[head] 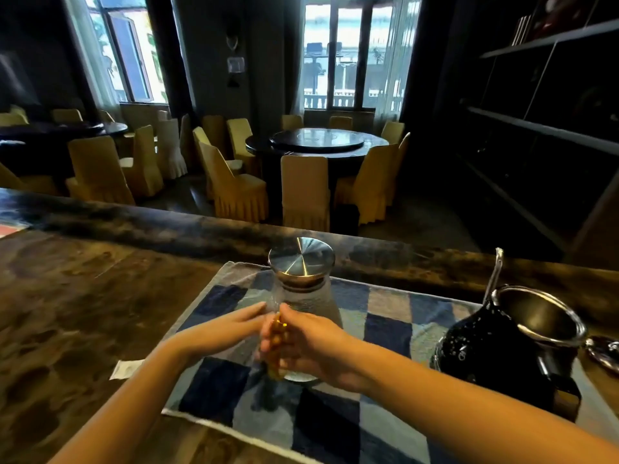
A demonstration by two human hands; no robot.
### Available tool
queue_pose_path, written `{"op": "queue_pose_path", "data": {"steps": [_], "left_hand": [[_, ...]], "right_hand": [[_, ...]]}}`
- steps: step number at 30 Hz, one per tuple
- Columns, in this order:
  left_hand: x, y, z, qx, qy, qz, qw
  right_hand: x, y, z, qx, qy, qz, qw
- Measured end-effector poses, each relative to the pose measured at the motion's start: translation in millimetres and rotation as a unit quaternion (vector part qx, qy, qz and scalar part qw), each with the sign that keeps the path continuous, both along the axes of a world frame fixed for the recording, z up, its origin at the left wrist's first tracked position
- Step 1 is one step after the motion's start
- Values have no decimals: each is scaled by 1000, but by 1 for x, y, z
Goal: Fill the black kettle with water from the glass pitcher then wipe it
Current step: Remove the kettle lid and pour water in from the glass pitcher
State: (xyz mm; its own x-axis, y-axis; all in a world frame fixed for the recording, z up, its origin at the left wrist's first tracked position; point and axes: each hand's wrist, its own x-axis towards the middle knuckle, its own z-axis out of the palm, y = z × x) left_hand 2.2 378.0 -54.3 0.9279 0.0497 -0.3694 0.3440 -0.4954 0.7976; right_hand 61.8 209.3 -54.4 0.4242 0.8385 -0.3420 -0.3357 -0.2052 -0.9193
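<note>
Black kettle [482, 349] stood at the right of a checked towel [388, 333], well apart from the hands. It was round-bellied and glossy, speckled with pale flecks, and its wide steel-rimmed mouth was open. A thin bail handle rose upright behind it. What looked like its lid [606, 353] lay just beside it on the right.

The glass pitcher [311, 296] stood mid-towel, still capped by a flat brushed-steel lid [301, 256]. Its body was clear, dimpled and flared toward the base.

The right hand [315, 343] had its grip curled round an amber handle [276, 343] on the pitcher's near side. The left hand [227, 326] lay with fingers straight, their tips touching the glass and holding nothing.

This looked like the start of the filling step — pitcher grasped, not yet lifted. The next move would likely call for a steady lift, a carry to the right over the kettle's mouth, and a slow tilt. Whether the lid must come off first could not be told.

The towel was soft, in blue and grey squares. It lay on a dark, mottled wooden bench [100, 296]. Beyond stood a dim dining room — yellow-draped chairs [304, 192] around a round table [318, 142].
</note>
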Motion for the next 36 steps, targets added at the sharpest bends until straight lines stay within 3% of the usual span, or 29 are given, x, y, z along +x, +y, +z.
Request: {"op": "queue_pose_path", "data": {"steps": [3, 9, 14, 22, 31, 36], "left_hand": [[3, -2, -11, 11, -13, -22, 1000], [22, -38, -23, -8, -168, 1, 986], [33, -53, -32, -29, -221, 25, 975], [38, -88, 10, -92, -314, 87, 941], [65, -159, 123, -68, -432, 43, 898], [79, -225, 142, -43, -425, 14, 904]], "right_hand": [[3, -14, -5, -6, -11, -43, 999], [25, -57, -3, -78, -124, -149, 978], [35, -64, 11, -40, -176, -266, 947], [62, -88, 85, 27, -358, -281, 890], [94, -166, 204, 163, -397, -284, 858], [95, -234, 232, 163, -462, -299, 819]]}}
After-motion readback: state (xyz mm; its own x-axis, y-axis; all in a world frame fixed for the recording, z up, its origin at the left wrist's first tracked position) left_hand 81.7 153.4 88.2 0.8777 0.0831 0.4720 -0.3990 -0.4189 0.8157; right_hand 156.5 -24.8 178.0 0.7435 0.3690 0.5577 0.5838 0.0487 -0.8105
